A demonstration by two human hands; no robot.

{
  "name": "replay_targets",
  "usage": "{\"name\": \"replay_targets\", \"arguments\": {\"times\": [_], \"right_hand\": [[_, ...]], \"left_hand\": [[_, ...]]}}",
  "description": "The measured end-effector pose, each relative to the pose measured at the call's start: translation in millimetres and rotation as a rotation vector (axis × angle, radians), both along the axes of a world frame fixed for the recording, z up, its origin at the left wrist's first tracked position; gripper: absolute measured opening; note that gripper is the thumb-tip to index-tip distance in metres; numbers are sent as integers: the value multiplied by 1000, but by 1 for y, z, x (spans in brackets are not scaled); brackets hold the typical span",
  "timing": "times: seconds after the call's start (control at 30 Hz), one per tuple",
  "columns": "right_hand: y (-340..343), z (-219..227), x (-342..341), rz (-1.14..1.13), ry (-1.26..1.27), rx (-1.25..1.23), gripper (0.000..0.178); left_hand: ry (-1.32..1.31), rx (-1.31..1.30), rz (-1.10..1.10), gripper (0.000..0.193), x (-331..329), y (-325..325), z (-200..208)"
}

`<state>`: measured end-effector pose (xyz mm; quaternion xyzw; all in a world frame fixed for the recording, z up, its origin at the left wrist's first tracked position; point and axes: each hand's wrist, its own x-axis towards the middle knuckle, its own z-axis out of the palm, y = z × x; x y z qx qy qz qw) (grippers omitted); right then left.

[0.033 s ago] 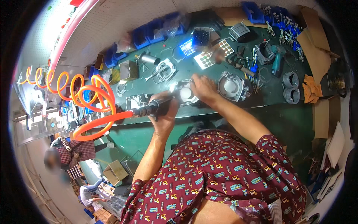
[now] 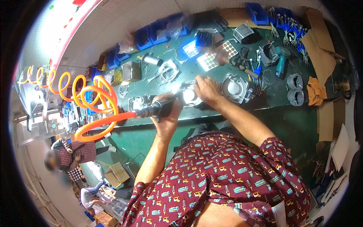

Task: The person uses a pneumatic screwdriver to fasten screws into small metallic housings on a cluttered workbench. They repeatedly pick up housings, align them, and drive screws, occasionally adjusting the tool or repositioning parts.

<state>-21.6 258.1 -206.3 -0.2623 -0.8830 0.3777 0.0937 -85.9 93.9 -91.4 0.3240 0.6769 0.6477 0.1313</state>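
My left hand (image 2: 171, 118) is wrapped round a dark air tool (image 2: 162, 108), its nose pointing at a round silver metal housing (image 2: 190, 97). From the tool's back end runs an orange coiled air hose (image 2: 102, 123). Fingers bent, my right hand (image 2: 207, 90) grips the right side of that housing, which lies near the bench's front edge; the fingertips are partly hidden. Just right of this hand sits a second round housing (image 2: 233, 88) with a pale dome in its middle. Left of the tool lies another silver metal part (image 2: 137, 103), partly covered by the tool and hose.
Blue bins (image 2: 157, 32) line the back of the green bench (image 2: 177, 81). A bundled cable (image 2: 167, 72), a sheet of round stickers (image 2: 208, 61), a teal power drill (image 2: 281, 62), grey rings (image 2: 295, 89) and an orange cloth (image 2: 316, 90) lie about. Other people (image 2: 75, 153) are at far left.
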Motion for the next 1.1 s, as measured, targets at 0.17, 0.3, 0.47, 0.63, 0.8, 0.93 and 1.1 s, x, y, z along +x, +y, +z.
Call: {"name": "replay_targets", "arguments": {"times": [0.17,0.3,0.47,0.63,0.8,0.93,1.1], "right_hand": [[-1,-10,6,-64,435,1,24],[-2,13,15,-74,493,-98,30],[11,15,9,44,66,-123,46],[7,-4,-10,161,-65,71,28],[0,-14,-12,140,-61,110,20],[-4,-11,-13,111,-89,118,19],[-5,-11,-10,133,-106,85,23]], "left_hand": [[46,-31,-2,35,0,-1,3],[-22,-74,-48,40,1,-6,4],[-35,1,-62,48,2,-6,-2],[-87,-82,-81,45,6,-6,6],[172,-81,-94,17,-1,-9,-8],[141,7,-90,13,-1,-4,-10],[132,-7,-93,16,1,-5,-11]]}}
